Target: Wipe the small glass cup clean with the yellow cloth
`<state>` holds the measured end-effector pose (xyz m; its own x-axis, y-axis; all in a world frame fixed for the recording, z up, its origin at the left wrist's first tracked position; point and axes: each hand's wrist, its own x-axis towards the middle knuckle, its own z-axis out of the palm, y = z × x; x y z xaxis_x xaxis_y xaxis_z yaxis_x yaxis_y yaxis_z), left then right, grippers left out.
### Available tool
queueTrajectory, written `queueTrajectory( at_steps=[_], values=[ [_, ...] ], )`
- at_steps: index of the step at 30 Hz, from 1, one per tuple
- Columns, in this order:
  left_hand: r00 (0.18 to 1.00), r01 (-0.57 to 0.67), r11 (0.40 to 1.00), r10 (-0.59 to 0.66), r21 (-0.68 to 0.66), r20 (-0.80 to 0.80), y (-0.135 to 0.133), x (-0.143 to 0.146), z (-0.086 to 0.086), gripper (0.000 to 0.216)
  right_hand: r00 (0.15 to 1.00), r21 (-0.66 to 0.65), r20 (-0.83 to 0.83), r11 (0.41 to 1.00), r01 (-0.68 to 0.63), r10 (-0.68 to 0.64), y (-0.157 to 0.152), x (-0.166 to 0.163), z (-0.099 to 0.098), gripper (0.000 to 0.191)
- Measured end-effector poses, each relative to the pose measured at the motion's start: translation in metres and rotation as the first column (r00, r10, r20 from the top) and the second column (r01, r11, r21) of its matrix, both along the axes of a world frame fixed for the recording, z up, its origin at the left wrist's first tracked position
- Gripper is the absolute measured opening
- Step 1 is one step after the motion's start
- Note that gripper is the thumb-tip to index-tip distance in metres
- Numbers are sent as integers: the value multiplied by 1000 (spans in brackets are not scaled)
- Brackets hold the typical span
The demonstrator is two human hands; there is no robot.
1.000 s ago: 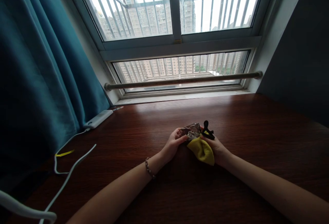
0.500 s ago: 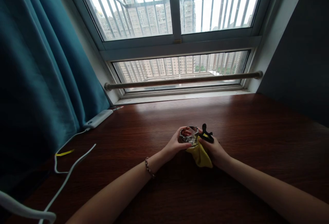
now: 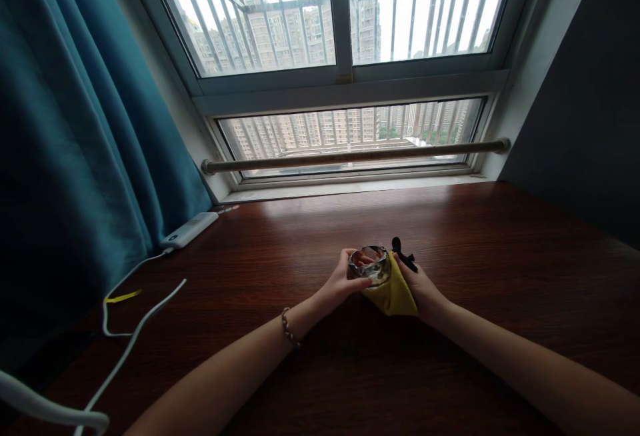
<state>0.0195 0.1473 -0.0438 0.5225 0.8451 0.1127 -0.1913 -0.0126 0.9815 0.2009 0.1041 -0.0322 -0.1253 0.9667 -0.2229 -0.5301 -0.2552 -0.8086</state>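
A small yellow snack bag (image 3: pixel 393 293) with a silver foil inside sits between both hands over the dark wooden table (image 3: pixel 500 256). Its mouth (image 3: pixel 369 261) is spread into a round opening facing up. My left hand (image 3: pixel 345 279) pinches the left rim of that opening, thumb and fingers on the foil. My right hand (image 3: pixel 420 286) grips the bag's right side and also holds a black clip (image 3: pixel 403 254) that sticks up above the fingers. A beaded bracelet (image 3: pixel 289 327) circles my left wrist.
A white power bank (image 3: pixel 190 230) lies at the table's far left, with white cables (image 3: pixel 135 339) trailing toward the near left edge. A teal curtain (image 3: pixel 75 143) hangs on the left. A barred window (image 3: pixel 345 56) and a metal rod (image 3: pixel 355 155) lie beyond the table.
The bag's foil mouth, flat a second ago, has been pulled open into a round shape. The yellow body has tilted slightly; both hands stay in the same spot.
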Motion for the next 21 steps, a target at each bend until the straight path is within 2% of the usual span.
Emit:
queueTrajectory(
  at_steps=[3, 5, 9, 15, 18, 21],
  values=[
    [1000, 0, 1000, 0, -11, 27, 1, -1, -3, 52, 998, -2, -63, 1000, 0, 0, 0, 1, 0, 43],
    [999, -1, 1000, 2, -28, 46, 2, -1, -3, 49, 995, 54, -89, 998, -34, 38, -1, 1, -1, 43],
    [997, -19, 997, 25, -72, 77, 2, 1, 0, 52, 999, 162, 6, 986, -45, 45, -5, 0, 0, 55],
    [991, -44, 987, 63, -156, 119, 2, 4, 1, 63, 996, 5, -84, 1000, 2, -2, -2, 0, 2, 55],
    [983, -92, 981, 117, -168, 143, 3, 3, 1, 55, 996, 1, -92, 1000, 3, -3, 1, 1, 2, 54],
    [982, -69, 984, 96, -164, 162, 2, 3, 4, 49, 994, 0, -105, 1000, 18, -18, 1, 0, 2, 56]
  ],
)
